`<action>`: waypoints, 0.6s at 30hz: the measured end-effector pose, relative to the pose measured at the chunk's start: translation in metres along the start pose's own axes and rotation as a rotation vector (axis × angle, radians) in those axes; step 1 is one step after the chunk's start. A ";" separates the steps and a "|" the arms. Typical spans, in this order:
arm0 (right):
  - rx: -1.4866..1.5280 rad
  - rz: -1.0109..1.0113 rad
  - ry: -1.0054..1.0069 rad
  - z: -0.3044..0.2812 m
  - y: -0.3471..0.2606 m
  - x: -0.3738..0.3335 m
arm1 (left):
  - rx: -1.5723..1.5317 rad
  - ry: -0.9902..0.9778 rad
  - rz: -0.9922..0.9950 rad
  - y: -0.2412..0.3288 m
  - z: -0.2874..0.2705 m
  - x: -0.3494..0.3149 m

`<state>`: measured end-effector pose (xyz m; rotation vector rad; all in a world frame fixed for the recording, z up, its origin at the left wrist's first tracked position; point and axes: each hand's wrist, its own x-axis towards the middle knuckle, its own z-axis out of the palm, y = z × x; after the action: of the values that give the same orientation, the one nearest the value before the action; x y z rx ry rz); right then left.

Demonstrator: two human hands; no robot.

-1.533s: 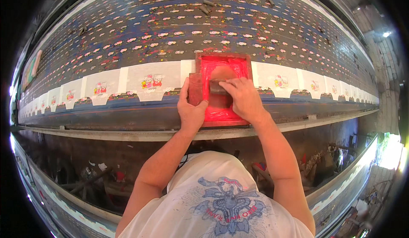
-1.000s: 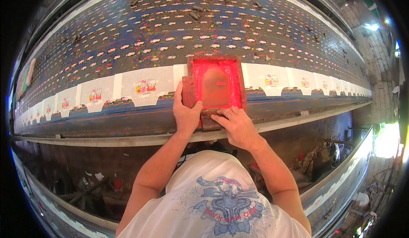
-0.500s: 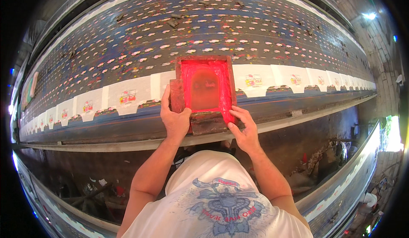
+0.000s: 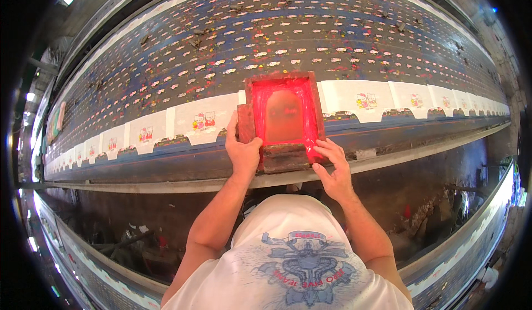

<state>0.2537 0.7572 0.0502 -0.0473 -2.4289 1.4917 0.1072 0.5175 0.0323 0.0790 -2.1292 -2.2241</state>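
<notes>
A wooden screen-printing frame, its inside smeared with wet red ink, lies over a row of white cloth pieces along the near edge of a long table. My left hand grips the frame's lower left corner, thumb on top and fingers round the outer side. At the lower right corner my right hand is closed with thumb and fingers on a red-coated part of the frame. Through the arched window of the mesh, a dim printed shape shows. Cloth pieces either side carry small cartoon-figure prints.
The dark printing table has rows of small coloured marks and scattered dark lumps. A pale rail runs along its near edge. Behind me stands another long table with white cloth; debris lies on the floor between.
The scene has shifted right in view. Relative to the cloth row, the frame has moved slightly left, with both hands still on it.
</notes>
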 end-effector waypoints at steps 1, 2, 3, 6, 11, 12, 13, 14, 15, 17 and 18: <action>-0.002 -0.010 -0.017 -0.006 0.002 0.001 | 0.006 -0.002 -0.008 0.000 0.004 -0.001; -0.007 -0.016 -0.026 -0.011 0.004 0.001 | 0.012 -0.005 -0.016 0.001 0.007 0.000; -0.012 -0.021 -0.033 -0.016 0.006 0.001 | 0.018 -0.009 -0.024 0.000 0.010 -0.001; 0.023 -0.032 -0.053 -0.022 0.008 0.004 | 0.054 0.026 -0.058 0.003 0.014 -0.004; -0.055 -0.100 -0.006 -0.018 0.007 0.004 | 0.023 0.021 -0.047 0.004 0.015 -0.008; -0.104 -0.152 0.008 -0.014 0.005 0.004 | 0.022 0.022 -0.047 0.004 0.014 -0.008; -0.164 -0.204 0.019 -0.014 0.000 0.006 | -0.002 0.020 -0.057 0.002 0.016 -0.008; -0.196 -0.245 -0.023 -0.013 -0.007 0.009 | -0.026 0.019 -0.067 0.000 0.017 -0.008; -0.228 -0.285 -0.066 -0.011 -0.013 0.012 | -0.049 0.018 -0.076 -0.001 0.017 -0.008; -0.298 -0.345 -0.155 -0.009 -0.022 0.018 | -0.059 0.010 -0.083 0.006 0.021 -0.008; -0.330 -0.361 -0.202 -0.007 -0.024 0.021 | -0.064 0.006 -0.087 0.008 0.022 -0.008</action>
<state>0.2385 0.7559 0.0790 0.4678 -2.6370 0.9731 0.1136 0.5399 0.0415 0.1779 -2.0886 -2.3338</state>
